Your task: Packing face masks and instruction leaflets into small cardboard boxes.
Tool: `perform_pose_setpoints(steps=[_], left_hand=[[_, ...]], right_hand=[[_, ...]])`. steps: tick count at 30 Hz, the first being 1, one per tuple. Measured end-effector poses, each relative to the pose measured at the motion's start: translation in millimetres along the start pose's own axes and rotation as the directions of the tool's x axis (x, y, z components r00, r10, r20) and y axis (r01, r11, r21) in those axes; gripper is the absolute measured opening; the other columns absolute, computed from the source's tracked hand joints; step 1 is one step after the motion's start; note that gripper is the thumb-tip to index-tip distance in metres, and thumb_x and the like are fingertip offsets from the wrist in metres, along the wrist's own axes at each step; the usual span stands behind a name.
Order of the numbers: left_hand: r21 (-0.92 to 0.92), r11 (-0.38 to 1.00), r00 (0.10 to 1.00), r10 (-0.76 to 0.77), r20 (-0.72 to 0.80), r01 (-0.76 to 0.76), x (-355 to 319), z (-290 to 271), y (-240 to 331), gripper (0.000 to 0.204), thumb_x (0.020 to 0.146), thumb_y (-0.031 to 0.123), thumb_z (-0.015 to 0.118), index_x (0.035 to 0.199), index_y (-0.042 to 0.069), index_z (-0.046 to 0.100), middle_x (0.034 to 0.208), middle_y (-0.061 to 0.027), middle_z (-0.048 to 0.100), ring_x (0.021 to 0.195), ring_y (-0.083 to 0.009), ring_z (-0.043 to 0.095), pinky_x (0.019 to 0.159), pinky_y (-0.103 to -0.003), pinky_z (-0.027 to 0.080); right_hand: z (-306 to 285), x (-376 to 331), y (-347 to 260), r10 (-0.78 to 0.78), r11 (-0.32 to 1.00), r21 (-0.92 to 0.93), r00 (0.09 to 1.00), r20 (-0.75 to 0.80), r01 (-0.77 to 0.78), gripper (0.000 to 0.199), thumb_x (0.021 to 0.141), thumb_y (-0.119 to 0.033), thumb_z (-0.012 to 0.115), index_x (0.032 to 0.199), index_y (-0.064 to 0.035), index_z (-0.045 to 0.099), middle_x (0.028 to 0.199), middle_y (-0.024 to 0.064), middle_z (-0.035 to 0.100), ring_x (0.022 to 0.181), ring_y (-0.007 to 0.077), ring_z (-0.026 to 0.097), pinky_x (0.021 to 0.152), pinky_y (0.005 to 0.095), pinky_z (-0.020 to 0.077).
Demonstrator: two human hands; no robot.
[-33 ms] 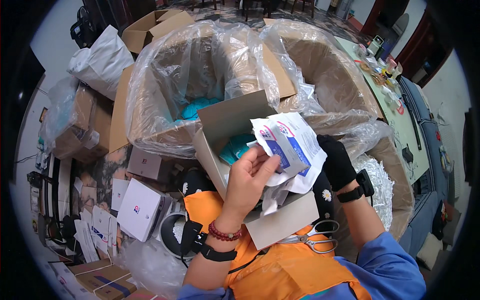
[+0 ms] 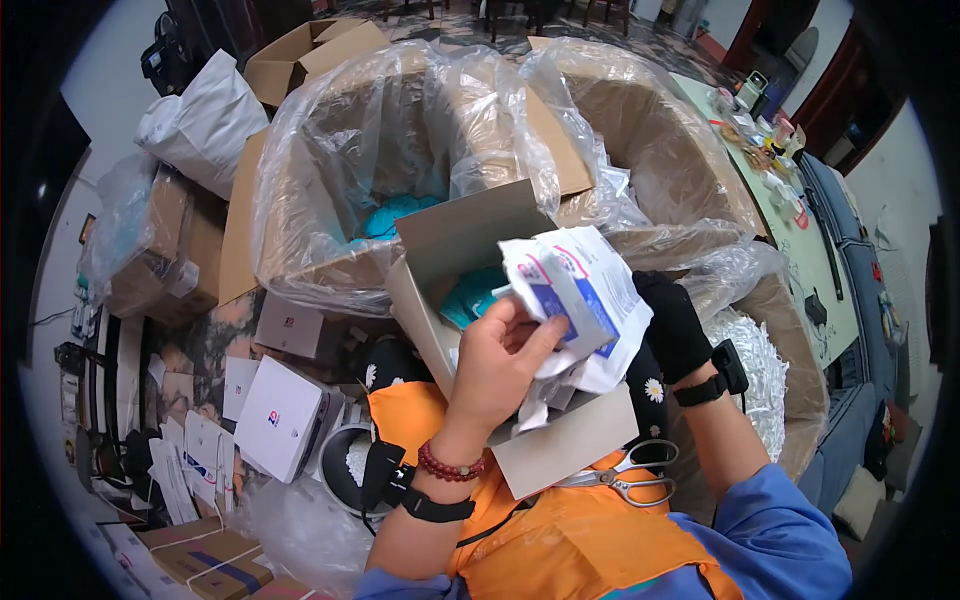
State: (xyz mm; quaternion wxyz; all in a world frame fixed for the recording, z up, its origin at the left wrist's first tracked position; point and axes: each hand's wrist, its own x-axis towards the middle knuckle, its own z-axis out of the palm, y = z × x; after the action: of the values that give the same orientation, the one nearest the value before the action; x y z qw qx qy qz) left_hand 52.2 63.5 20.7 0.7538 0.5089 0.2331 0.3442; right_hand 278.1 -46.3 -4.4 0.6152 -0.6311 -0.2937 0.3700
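Note:
Several white pouches (image 2: 615,300) with blue panels and pink marks are gathered in a loose stack above an open cardboard box on my lap. My left hand (image 2: 508,350), bare with a red bead bracelet, pinches their left edge between thumb and fingers. At their right edge is my right hand (image 2: 672,318) in a black glove, its fingers mostly hidden behind the pouches. Teal folded items (image 2: 470,297), which look like masks, lie inside the open box (image 2: 425,325). A pale flap (image 2: 565,440) of this box leans toward me. Scissors (image 2: 640,474) rest on my orange apron.
Two large cartons lined with clear plastic stand ahead; the left carton (image 2: 330,150) holds teal items (image 2: 395,215), the right carton (image 2: 660,130) white pouches. White crumpled material (image 2: 755,370) fills a carton at right. White boxes (image 2: 285,420) and a round container (image 2: 345,460) sit at left.
The near ends of the pouches have shifted and bent slightly. My left thumb and fingers have moved a little along their edge; my right hand looks almost still.

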Motion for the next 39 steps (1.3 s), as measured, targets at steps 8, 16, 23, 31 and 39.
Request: perform_pose_setpoints(steps=[8, 16, 23, 31, 39], left_hand=[[-0.159, 0.987, 0.985, -0.031, -0.171, 0.004, -2, 0, 6, 0.026, 0.098, 0.014, 0.056, 0.122, 0.004, 0.051, 0.11, -0.0056, 0.063, 0.09, -0.0111, 0.064, 0.073, -0.025, 0.055], [0.017, 0.999, 0.992, -0.028, -0.126, 0.031, -4, 5, 5, 0.025, 0.095, 0.015, 0.061, 0.116, 0.002, 0.054, 0.102, -0.0028, 0.06, 0.082, -0.01, 0.065, 0.059, -0.023, 0.055], [0.326, 0.914, 0.964, 0.264, -0.025, -0.242, -19, -24, -42, 0.04, 0.079, 0.005, 0.065, 0.118, -0.002, 0.057, 0.115, -0.0164, 0.065, 0.108, -0.0245, 0.062, 0.089, -0.036, 0.051], [-0.499, 0.811, 0.871, -0.451, -0.196, 0.307, -28, -17, -29, 0.045, 0.103, 0.033, 0.046, 0.138, 0.005, 0.045, 0.127, -0.0101, 0.059, 0.112, -0.0229, 0.061, 0.091, -0.035, 0.054], [0.047, 0.998, 0.982, 0.047, -0.186, -0.039, 4, -30, -41, 0.017, 0.088, 0.003, 0.051, 0.104, 0.003, 0.057, 0.1, -0.0104, 0.067, 0.091, -0.024, 0.066, 0.081, -0.031, 0.051]], right_hand=[[1, -1, 7, -0.332, 0.839, -0.425, 0.939, 0.095, 0.339, 0.018, 0.085, -0.006, 0.061, 0.1, -0.0022, 0.069, 0.089, 0.009, 0.068, 0.08, 0.019, 0.066, 0.07, 0.0286, 0.0505], [1, -2, 23, -0.373, 0.84, -0.403, 0.926, 0.058, 0.363, 0.023, 0.078, 0.0, 0.064, 0.1, -0.0015, 0.068, 0.089, 0.0139, 0.068, 0.083, 0.0284, 0.066, 0.071, 0.0325, 0.051], [15, -15, -2, -0.285, 0.835, -0.46, 0.952, 0.109, 0.303, 0.012, 0.088, -0.008, 0.061, 0.095, -0.0001, 0.067, 0.089, 0.0043, 0.066, 0.082, 0.0134, 0.062, 0.077, 0.027, 0.0477], [42, -36, -43, -0.217, 0.899, -0.411, 0.969, -0.115, 0.153, 0.007, 0.084, -0.005, 0.067, 0.088, 0.0009, 0.068, 0.08, 0.0078, 0.068, 0.077, 0.0143, 0.063, 0.072, 0.0269, 0.0477], [28, -39, -40, -0.29, 0.867, -0.455, 0.948, -0.13, 0.203, 0.005, 0.083, -0.002, 0.065, 0.088, -0.0015, 0.067, 0.082, 0.0041, 0.065, 0.078, 0.0118, 0.06, 0.074, 0.026, 0.0466]])
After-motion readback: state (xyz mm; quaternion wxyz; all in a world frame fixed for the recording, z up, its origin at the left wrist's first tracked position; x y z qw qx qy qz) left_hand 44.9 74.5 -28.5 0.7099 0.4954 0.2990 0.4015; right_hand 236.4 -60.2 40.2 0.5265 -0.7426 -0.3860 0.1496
